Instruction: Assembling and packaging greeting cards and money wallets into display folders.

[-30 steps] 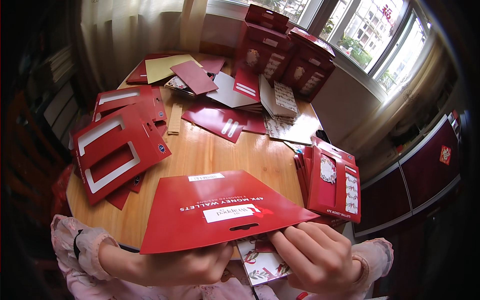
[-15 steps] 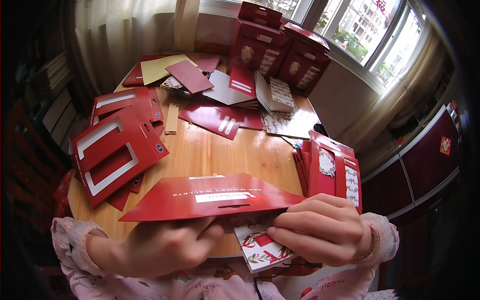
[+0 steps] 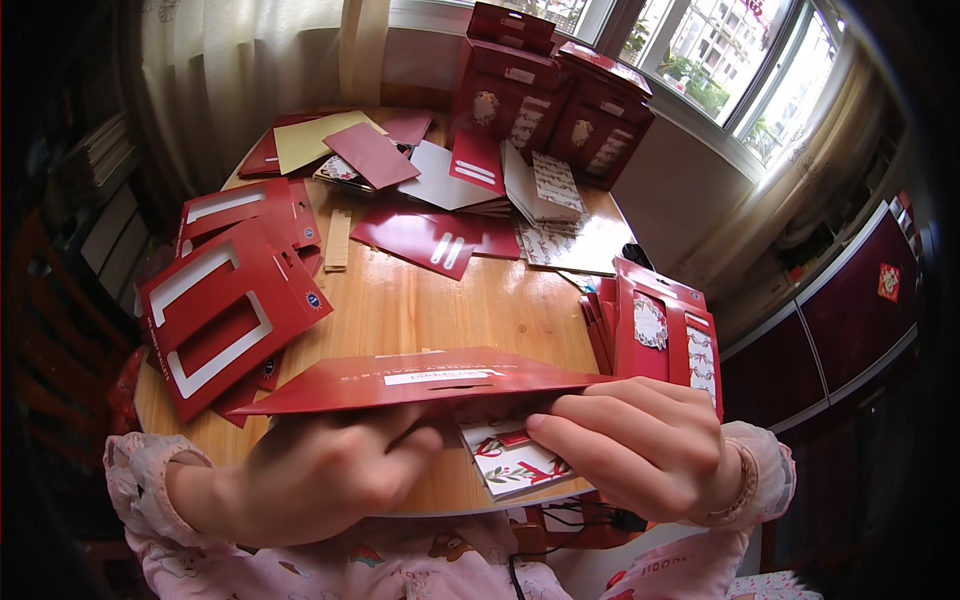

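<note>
A red cardboard package (image 3: 440, 382) with a slot and a white label lies across in front of me, tilted so I see it nearly edge-on. My left hand (image 3: 345, 472) is closed under its near edge, the fingertips hidden behind the board. My right hand (image 3: 640, 440) pinches a white card (image 3: 512, 466) printed with leaves and red ribbons, its thumb on the card's red patch. The card's far end goes in under the package. Whether it is one card or a stack I cannot tell.
Flat red packages with cut-out windows (image 3: 225, 310) are piled at the left. Filled red packages (image 3: 650, 330) stand at the right, others (image 3: 510, 95) by the window. Loose cards and envelopes (image 3: 375, 155) and a wooden strip (image 3: 338, 240) lie on the table's far part.
The red package has tipped flatter, so less of its printed face shows. My right hand and the patterned card have moved slightly up and left, further under the package.
</note>
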Action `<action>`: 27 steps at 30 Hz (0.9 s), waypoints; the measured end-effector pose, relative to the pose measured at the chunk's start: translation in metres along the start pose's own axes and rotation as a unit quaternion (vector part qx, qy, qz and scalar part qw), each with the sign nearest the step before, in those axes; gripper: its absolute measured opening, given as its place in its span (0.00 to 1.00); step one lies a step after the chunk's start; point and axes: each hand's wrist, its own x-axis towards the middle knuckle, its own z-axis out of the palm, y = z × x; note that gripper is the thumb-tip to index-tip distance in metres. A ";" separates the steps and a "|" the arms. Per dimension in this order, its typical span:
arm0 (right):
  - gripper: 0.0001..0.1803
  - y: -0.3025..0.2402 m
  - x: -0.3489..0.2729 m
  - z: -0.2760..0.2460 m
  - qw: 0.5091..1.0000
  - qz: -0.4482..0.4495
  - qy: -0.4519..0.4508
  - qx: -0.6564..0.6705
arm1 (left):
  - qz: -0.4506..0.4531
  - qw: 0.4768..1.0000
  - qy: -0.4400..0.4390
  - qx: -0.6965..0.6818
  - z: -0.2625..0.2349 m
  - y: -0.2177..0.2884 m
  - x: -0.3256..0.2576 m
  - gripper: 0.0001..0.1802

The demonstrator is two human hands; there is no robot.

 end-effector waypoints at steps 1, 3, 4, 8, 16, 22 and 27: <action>0.17 -0.001 0.002 -0.001 1.000 0.000 -0.014 -0.005 | -0.007 1.000 -0.008 -0.002 -0.003 0.000 0.001 0.12; 0.17 -0.002 0.002 0.000 1.000 0.001 -0.028 -0.011 | -0.012 1.000 -0.015 -0.005 -0.004 -0.001 0.002 0.12; 0.17 0.000 0.000 0.002 1.000 -0.005 -0.016 -0.013 | -0.011 1.000 -0.021 0.000 -0.004 -0.001 0.002 0.12; 0.17 0.004 -0.002 0.007 1.000 -0.006 0.019 -0.002 | -0.020 0.999 -0.030 0.003 -0.005 -0.001 0.004 0.12; 0.17 0.012 -0.001 0.000 0.999 -0.013 0.036 0.035 | -0.028 0.999 0.006 -0.040 -0.002 -0.006 0.007 0.11; 0.16 0.006 0.000 -0.004 0.999 0.000 0.018 0.047 | 0.003 1.000 0.006 0.006 0.000 -0.007 0.005 0.09; 0.18 -0.001 -0.009 0.003 1.000 -0.013 -0.006 -0.003 | 0.023 1.000 -0.005 -0.014 0.000 -0.003 0.001 0.15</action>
